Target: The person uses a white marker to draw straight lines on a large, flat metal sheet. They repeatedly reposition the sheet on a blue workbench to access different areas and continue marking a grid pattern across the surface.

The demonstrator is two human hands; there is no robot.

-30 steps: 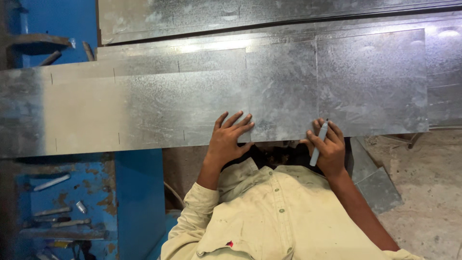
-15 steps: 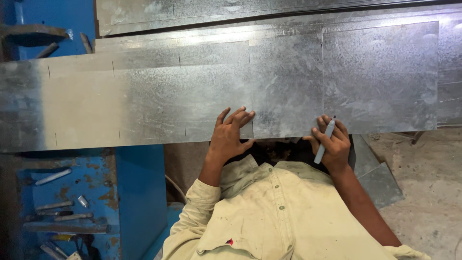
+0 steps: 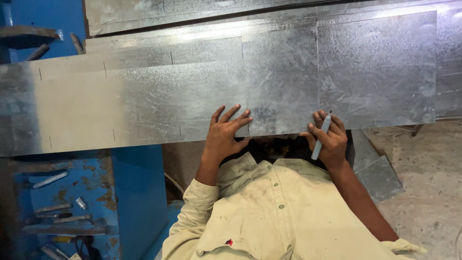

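A long galvanized metal sheet [image 3: 192, 96] lies across the view, with a second, shorter sheet [image 3: 365, 72] overlapping it on the right. My left hand [image 3: 226, 132] rests flat with spread fingers on the near edge of the sheets, close to where they overlap. My right hand [image 3: 329, 139] grips a grey marker pen [image 3: 321, 137] and sits at the near edge of the shorter sheet, pen tip pointing up toward the metal. Small dark marks run along the long sheet's edges.
More metal sheets [image 3: 202, 9] lie stacked behind. A blue machine frame [image 3: 134, 192] stands at lower left, with a shelf [image 3: 62, 226] holding several small tools. A folded metal piece [image 3: 378, 175] and a concrete floor [image 3: 423, 192] are at lower right.
The view has shifted slightly, so the sheets and hands sit a little higher and to the right. Both hands keep their places on the sheet edge.
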